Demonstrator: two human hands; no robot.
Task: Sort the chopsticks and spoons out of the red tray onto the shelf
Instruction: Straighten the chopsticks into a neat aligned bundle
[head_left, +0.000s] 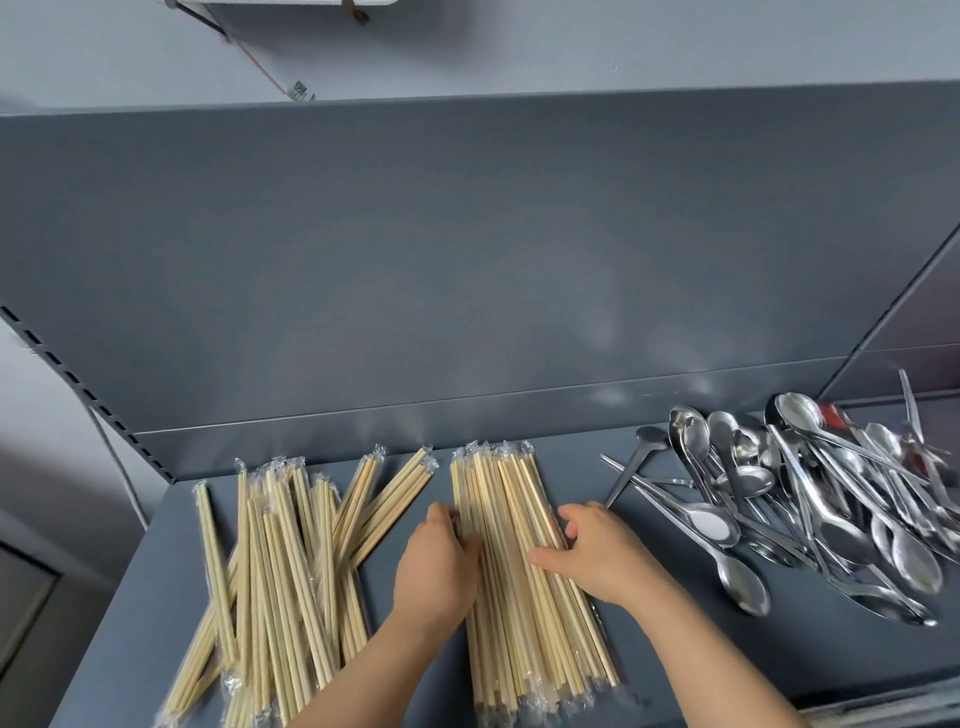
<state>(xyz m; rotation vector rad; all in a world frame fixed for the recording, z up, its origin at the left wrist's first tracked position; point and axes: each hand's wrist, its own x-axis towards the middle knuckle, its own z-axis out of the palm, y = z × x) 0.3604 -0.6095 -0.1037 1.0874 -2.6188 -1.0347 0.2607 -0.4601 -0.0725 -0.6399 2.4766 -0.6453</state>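
Hands first: your left hand (439, 564) and right hand (597, 556) are both pressing on the neat bundle of wrapped chopsticks (524, 571), one at each flank. Your left hand is cupping its left edge with the fingers curled against the sticks; your right hand is lying half-spread over the right side, thumb across the top and fingers down the outer edge. You are squaring the bundle between them, not lifting it, as far as I can judge.

That bundle is lying on the grey shelf (519, 452), running from the front lip back toward the rear panel. Just to its left, a looser pile of chopsticks (291, 561) is fanning out at crossed angles, with a few sticks leaning toward the tidy bundle. Well to the right, apart from your right hand, the metal spoons (810, 499) are sitting in a tangled heap.

Sorting looks far along: both kinds are lying in separate groups on the shelf. The red tray is not in view, so I cannot tell whether anything is waiting in it. What is likely left is straightening the loose pile and the spoons.
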